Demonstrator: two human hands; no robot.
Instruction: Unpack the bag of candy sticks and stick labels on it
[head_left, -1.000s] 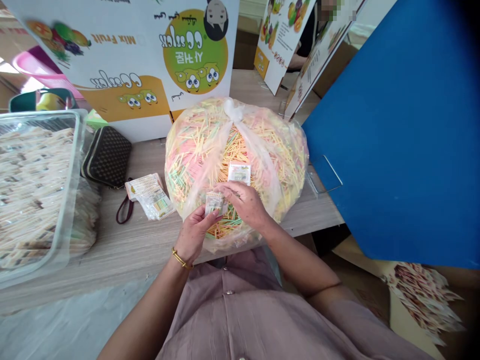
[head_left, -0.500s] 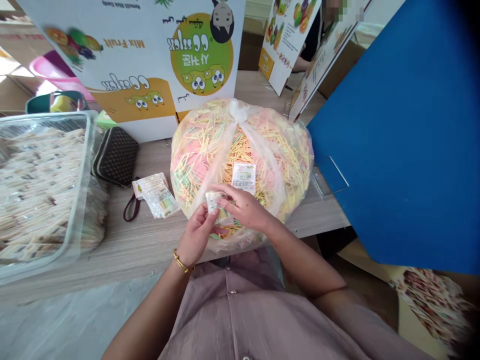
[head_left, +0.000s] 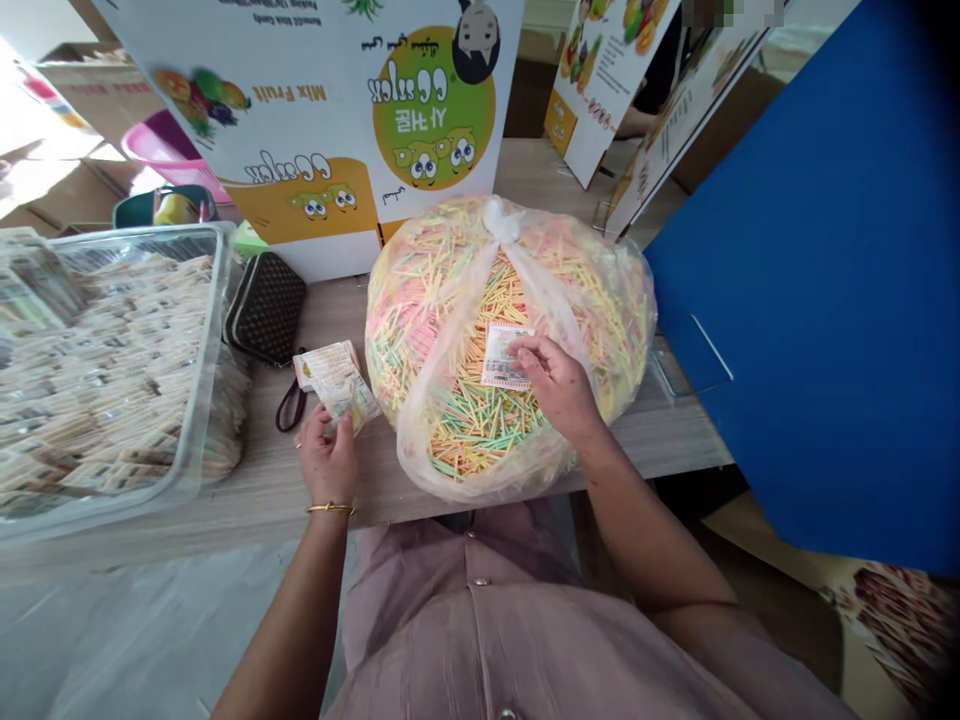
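Observation:
A big clear plastic bag (head_left: 420, 440) full of thin pastel candy sticks (head_left: 491, 420) stands in front of me, its plastic knotted at the far side. On the sticks lies a small printed candy packet (head_left: 499, 365). My right hand (head_left: 559, 390) is over this packet's right side, its fingers partly stretched and the fingertips at its surface. To the left of the bag, my left hand (head_left: 328, 460) has thumb and fingers around the near end of a clear candy packet (head_left: 349, 395), over a small pile of packets (head_left: 330, 362) on the table.
A clear plastic tub (head_left: 202, 400) heaped with packets stands at the left. Beside it are a dark patterned purse (head_left: 266, 308) and its strap. Printed cartons (head_left: 300, 120) stand behind the bag. A blue panel (head_left: 795, 300) rises at the right of the wooden table (head_left: 277, 490).
My left hand has carried a packet from over the bag leftward to the pile. My right hand has shifted to the packet lying on the sticks. The view has moved slightly.

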